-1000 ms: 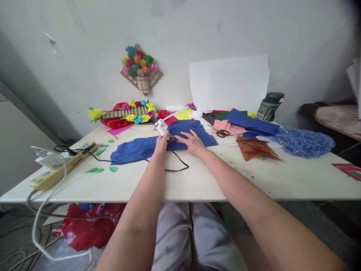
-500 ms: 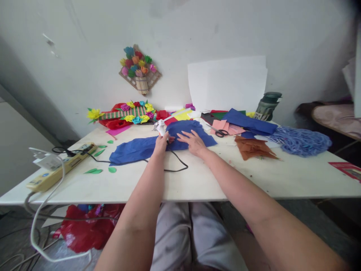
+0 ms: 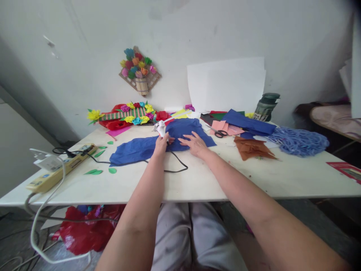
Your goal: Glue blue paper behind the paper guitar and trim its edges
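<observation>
One white glue gun, held in the left hand, whose fingers were wrapped round its handle. Right hand, fingers spread, grasping nothing, lay over a blue sheet on the white table. Scissors lay to the right.

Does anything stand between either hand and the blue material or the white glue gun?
Nothing visible does. The right hand spreads its fingers over the blue material, with nothing seen between, and the left hand grips the white glue gun directly. The black cord loops on the table, clear of the right hand's fingers.
</observation>
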Demonstrator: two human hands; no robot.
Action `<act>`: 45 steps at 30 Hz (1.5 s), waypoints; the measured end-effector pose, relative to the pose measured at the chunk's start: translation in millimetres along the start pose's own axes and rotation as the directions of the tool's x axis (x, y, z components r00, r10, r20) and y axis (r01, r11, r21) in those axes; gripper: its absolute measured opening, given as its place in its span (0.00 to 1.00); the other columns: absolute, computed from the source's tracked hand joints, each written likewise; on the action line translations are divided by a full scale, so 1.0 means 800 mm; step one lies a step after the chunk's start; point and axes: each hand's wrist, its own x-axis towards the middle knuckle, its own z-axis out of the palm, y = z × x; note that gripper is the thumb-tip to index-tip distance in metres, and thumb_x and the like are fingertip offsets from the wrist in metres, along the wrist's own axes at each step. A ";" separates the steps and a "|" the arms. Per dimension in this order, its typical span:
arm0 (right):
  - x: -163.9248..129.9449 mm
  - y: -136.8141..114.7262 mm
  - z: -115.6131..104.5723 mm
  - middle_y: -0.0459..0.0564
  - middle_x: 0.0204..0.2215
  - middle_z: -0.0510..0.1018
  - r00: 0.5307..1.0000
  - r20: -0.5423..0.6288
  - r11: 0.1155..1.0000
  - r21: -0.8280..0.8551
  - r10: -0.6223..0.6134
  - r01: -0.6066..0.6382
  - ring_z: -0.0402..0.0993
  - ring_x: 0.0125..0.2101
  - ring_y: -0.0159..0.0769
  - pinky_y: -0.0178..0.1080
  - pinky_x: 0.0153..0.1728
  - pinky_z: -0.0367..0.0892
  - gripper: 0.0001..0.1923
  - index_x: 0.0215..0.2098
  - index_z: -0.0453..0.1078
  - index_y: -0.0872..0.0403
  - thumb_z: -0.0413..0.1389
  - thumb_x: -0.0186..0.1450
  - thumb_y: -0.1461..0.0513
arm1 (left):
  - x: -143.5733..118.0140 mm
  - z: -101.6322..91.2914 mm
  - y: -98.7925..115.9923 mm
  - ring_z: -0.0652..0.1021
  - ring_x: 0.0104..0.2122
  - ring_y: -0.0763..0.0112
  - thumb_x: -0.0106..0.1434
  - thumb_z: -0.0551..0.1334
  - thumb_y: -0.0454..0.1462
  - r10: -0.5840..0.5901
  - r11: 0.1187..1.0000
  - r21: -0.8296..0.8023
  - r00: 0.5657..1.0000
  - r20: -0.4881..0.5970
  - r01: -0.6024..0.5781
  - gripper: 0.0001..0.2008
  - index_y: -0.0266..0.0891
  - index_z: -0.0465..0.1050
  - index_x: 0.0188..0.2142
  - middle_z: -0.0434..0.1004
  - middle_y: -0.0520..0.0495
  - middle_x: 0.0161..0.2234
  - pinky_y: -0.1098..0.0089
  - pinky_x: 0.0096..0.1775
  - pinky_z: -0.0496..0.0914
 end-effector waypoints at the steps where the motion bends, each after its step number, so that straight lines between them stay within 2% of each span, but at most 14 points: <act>1: -0.001 0.004 -0.002 0.45 0.48 0.75 0.999 -0.042 1.000 0.022 0.023 -0.022 0.59 0.57 0.34 0.49 0.61 0.42 0.39 0.59 0.61 0.48 0.46 0.51 0.77 | 0.000 0.000 0.000 0.77 0.26 0.68 0.53 0.61 0.48 -0.001 1.000 0.001 1.000 0.000 0.001 0.16 0.36 0.66 0.31 0.77 0.45 0.24 0.69 0.32 0.68; 3: -0.005 0.016 -0.007 0.44 0.50 0.73 0.978 -0.164 0.990 0.065 0.133 -0.124 0.60 0.57 0.34 0.49 0.60 0.44 0.39 0.59 0.60 0.48 0.45 0.52 0.76 | 0.001 0.000 0.000 0.77 0.26 0.68 0.53 0.61 0.48 -0.005 1.000 0.002 1.000 0.002 0.005 0.16 0.36 0.66 0.31 0.77 0.45 0.24 0.69 0.32 0.69; 5: -0.009 0.031 -0.011 0.49 0.55 0.69 0.906 -0.291 0.952 0.070 0.307 -0.299 0.57 0.58 0.40 0.52 0.59 0.44 0.36 0.60 0.60 0.51 0.47 0.52 0.74 | 0.003 0.000 -0.001 0.77 0.26 0.68 0.53 0.61 0.48 -0.009 1.000 0.004 1.000 0.005 0.009 0.16 0.36 0.67 0.31 0.77 0.44 0.25 0.69 0.32 0.68; 8: -0.016 0.047 -0.014 0.51 0.61 0.59 0.832 -0.330 0.886 0.031 0.446 -0.462 0.49 0.61 0.48 0.57 0.58 0.42 0.33 0.58 0.62 0.53 0.51 0.53 0.70 | 0.004 0.000 -0.002 0.76 0.26 0.68 0.52 0.61 0.48 -0.009 1.000 -0.002 1.000 0.011 0.009 0.17 0.35 0.68 0.31 0.77 0.45 0.24 0.69 0.33 0.68; 16: -0.017 0.041 -0.014 0.46 0.58 0.63 0.925 -0.174 0.933 -0.072 0.337 -0.354 0.46 0.62 0.48 0.59 0.59 0.32 0.16 0.39 0.77 0.48 0.51 0.57 0.65 | 0.002 0.000 -0.001 0.75 0.25 0.70 0.52 0.61 0.50 0.002 1.000 0.014 1.000 0.004 -0.002 0.19 0.35 0.67 0.30 0.78 0.43 0.25 0.69 0.32 0.68; 21: -0.013 0.041 -0.010 0.52 0.63 0.52 0.837 -0.262 0.863 -0.031 0.480 -0.505 0.41 0.63 0.54 0.62 0.57 0.39 0.26 0.54 0.67 0.51 0.56 0.58 0.54 | 0.002 0.001 0.003 0.76 0.24 0.69 0.51 0.61 0.50 0.042 0.999 0.029 0.999 -0.006 -0.042 0.19 0.35 0.66 0.31 0.77 0.44 0.25 0.69 0.31 0.67; 23: -0.012 0.039 -0.012 0.53 0.64 0.51 0.827 -0.299 0.862 -0.027 0.476 -0.506 0.40 0.62 0.57 0.63 0.55 0.41 0.28 0.54 0.66 0.51 0.56 0.58 0.51 | 0.000 0.002 0.007 0.76 0.25 0.69 0.51 0.61 0.50 0.072 0.996 0.052 0.997 0.000 -0.072 0.19 0.36 0.66 0.31 0.77 0.44 0.25 0.70 0.30 0.66; 26: -0.012 0.036 -0.021 0.52 0.54 0.68 0.851 -0.320 0.895 -0.020 0.417 -0.446 0.56 0.57 0.51 0.57 0.55 0.46 0.16 0.46 0.73 0.49 0.52 0.62 0.55 | -0.004 0.005 0.012 0.77 0.27 0.66 0.51 0.61 0.51 0.097 0.992 0.070 0.994 0.058 -0.101 0.19 0.36 0.67 0.31 0.78 0.43 0.27 0.70 0.29 0.67; 28: -0.014 0.037 -0.026 0.54 0.42 0.76 0.836 -0.279 0.870 -0.001 0.473 -0.492 0.64 0.50 0.47 0.53 0.52 0.53 0.15 0.39 0.76 0.51 0.50 0.64 0.55 | -0.007 0.007 0.015 0.78 0.28 0.64 0.51 0.61 0.51 0.088 0.992 0.082 0.988 0.130 -0.099 0.20 0.36 0.68 0.30 0.78 0.42 0.27 0.70 0.28 0.67; 31: -0.015 0.042 -0.026 0.56 0.46 0.74 0.770 -0.237 0.791 -0.010 0.593 -0.612 0.62 0.51 0.50 0.52 0.52 0.53 0.21 0.42 0.75 0.53 0.52 0.60 0.48 | -0.008 0.010 0.013 0.79 0.30 0.61 0.50 0.62 0.51 0.029 0.987 0.147 0.979 0.201 -0.060 0.20 0.36 0.68 0.30 0.79 0.41 0.27 0.73 0.23 0.64; 34: -0.011 0.048 -0.014 0.60 0.62 0.53 0.707 -0.227 0.719 -0.038 0.670 -0.694 0.44 0.61 0.56 0.57 0.57 0.42 0.44 0.60 0.59 0.57 0.53 0.53 0.40 | -0.005 0.010 0.006 0.79 0.30 0.60 0.50 0.61 0.51 0.010 0.975 0.215 0.979 0.204 -0.054 0.19 0.36 0.68 0.29 0.79 0.41 0.28 0.72 0.23 0.64; 36: -0.005 0.050 -0.003 0.62 0.65 0.43 0.696 -0.174 0.700 -0.048 0.697 -0.713 0.34 0.63 0.58 0.59 0.58 0.36 0.53 0.64 0.48 0.60 0.53 0.50 0.37 | -0.001 0.009 0.000 0.79 0.30 0.60 0.51 0.61 0.52 0.032 0.969 0.232 0.977 0.209 -0.081 0.19 0.37 0.69 0.29 0.79 0.41 0.28 0.70 0.27 0.66; 41: 0.008 0.058 0.016 0.64 0.65 0.38 0.722 -0.051 0.721 -0.045 0.690 -0.692 0.27 0.63 0.60 0.62 0.57 0.30 0.61 0.65 0.42 0.61 0.54 0.45 0.35 | 0.004 0.006 -0.007 0.79 0.30 0.60 0.51 0.60 0.52 0.035 0.968 0.237 0.976 0.215 -0.087 0.20 0.36 0.69 0.29 0.79 0.41 0.27 0.69 0.31 0.67; 45: 0.012 0.061 0.019 0.61 0.66 0.34 0.663 0.076 0.668 -0.100 0.744 -0.738 0.22 0.63 0.57 0.60 0.57 0.25 0.61 0.67 0.36 0.58 0.54 0.46 0.36 | 0.002 0.008 -0.004 0.79 0.30 0.60 0.51 0.60 0.52 0.020 0.959 0.272 0.977 0.212 -0.078 0.20 0.36 0.68 0.29 0.79 0.41 0.27 0.70 0.29 0.67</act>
